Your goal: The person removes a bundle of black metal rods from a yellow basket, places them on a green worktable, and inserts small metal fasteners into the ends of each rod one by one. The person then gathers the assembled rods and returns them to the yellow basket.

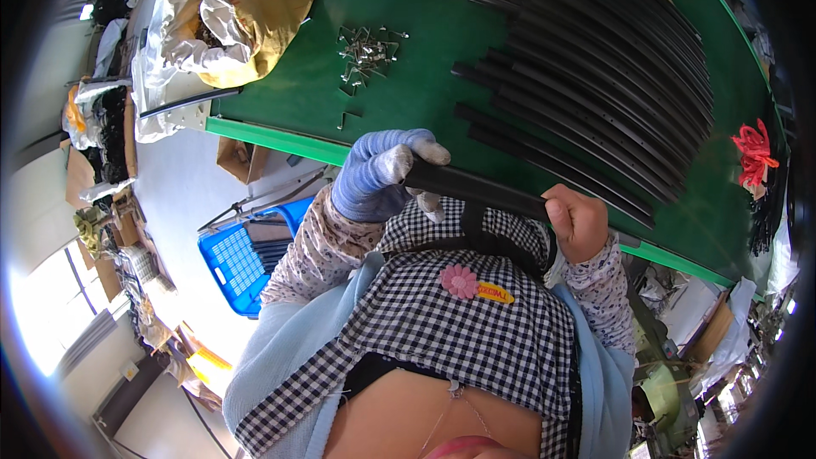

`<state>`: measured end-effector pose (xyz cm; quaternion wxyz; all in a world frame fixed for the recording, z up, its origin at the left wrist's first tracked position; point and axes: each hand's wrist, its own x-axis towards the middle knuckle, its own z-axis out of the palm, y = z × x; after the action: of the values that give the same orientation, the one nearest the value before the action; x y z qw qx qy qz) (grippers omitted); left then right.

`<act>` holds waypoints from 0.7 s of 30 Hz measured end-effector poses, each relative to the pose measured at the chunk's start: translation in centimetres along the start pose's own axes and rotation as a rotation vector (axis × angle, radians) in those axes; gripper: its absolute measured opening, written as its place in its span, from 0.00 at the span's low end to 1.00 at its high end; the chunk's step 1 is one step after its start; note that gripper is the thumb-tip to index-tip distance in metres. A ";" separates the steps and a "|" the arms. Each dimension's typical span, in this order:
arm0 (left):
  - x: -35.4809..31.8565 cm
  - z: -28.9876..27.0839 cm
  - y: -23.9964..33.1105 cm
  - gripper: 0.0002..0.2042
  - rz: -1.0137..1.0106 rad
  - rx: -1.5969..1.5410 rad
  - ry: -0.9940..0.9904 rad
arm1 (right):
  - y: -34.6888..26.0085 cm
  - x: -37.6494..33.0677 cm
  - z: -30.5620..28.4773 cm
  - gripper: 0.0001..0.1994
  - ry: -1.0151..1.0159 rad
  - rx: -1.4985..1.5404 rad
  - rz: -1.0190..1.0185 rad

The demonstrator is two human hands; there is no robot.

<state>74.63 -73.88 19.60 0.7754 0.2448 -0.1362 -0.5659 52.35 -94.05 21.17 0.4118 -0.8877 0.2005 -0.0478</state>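
Observation:
A dark, slim black tube (480,188) spans the gap between my hands, close to my body at the table's near edge. My left hand (378,172), in a blue glove with whitish fingertips, is closed around its left end. Bare fingers of my right hand (580,223) wrap the other end, the thumb on top. Just beyond, many similar black tubes (595,76) lie side by side on the green table (408,93). A small heap of bent metal clips (368,53) sits farther left, with a single clip (348,119) nearer my gloved hand.
A yellow and white sack (263,17) stands open at the table's left end, a black strip (190,103) beside it. Below the edge are a blue plastic crate (234,268) and a cardboard box (240,160). Red ties (755,153) lie at the far right.

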 end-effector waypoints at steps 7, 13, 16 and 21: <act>-0.5 0.8 0.5 0.25 -0.206 0.079 0.045 | 1.7 -1.8 1.0 0.21 -0.037 0.108 0.099; -0.4 -1.2 1.0 0.27 -0.393 0.029 -0.007 | 1.5 -1.6 1.2 0.20 -0.026 -0.012 0.038; -0.3 -0.6 1.7 0.27 -0.412 0.082 0.078 | 1.9 -1.7 0.8 0.20 -0.038 0.031 0.091; -0.9 0.6 2.5 0.20 -0.015 0.551 0.052 | 2.8 -2.1 0.1 0.22 -0.100 0.185 0.253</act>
<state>76.06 -72.54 21.45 0.6785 0.4621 -0.2631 -0.5068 49.55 -94.73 19.18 0.5039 -0.8150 0.2845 0.0304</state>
